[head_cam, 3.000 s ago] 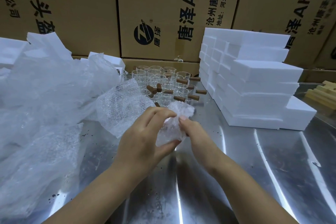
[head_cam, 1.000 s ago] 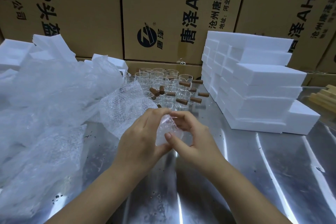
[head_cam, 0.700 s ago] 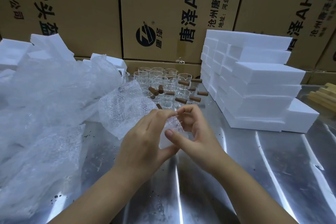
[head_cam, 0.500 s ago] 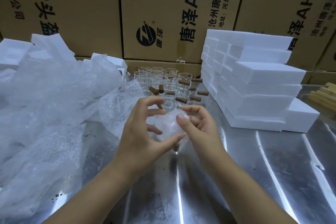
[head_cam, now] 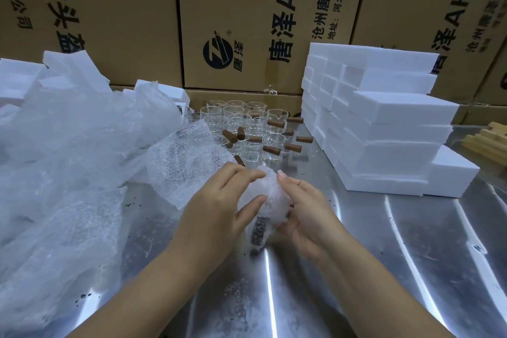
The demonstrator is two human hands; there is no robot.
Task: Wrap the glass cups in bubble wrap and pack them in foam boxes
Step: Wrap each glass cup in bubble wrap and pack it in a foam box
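**One cup nearly wrapped, many more waiting**

Just above the near part of the steel bench (head_cam: 356, 269), both hands hold one wrapped cup (head_cam: 264, 191), a crumpled bubble-wrap bundle. The left hand (head_cam: 219, 208) curls round its left side, with the fingers (head_cam: 241, 173) over the top and the thumb pressed against the front. The right hand (head_cam: 307, 211) cups it from the right and beneath, with one fingertip on the top edge. A dark patch shows through the wrap at the near end; what it is I cannot tell.

Just beyond the left hand lies a loose sheet of bubble wrap (head_cam: 178, 162). To its left, a large heap of bubble wrap (head_cam: 68, 145) covers that side of the bench.

Farther back stands a cluster of bare glass cups (head_cam: 247, 129), many with short brown handles (head_cam: 271, 149) poking out sideways. To the right rises a stack of white foam boxes (head_cam: 384, 129), all closed. Printed cardboard cartons (head_cam: 247, 22) wall off the far side.

I judge this cup's wrapping close to finished, with only loose ends to tuck in. It has not yet been boxed, and no foam box lies open to receive it. The whole cluster remains to be wrapped. Whether any stacked box is already filled cannot be told.
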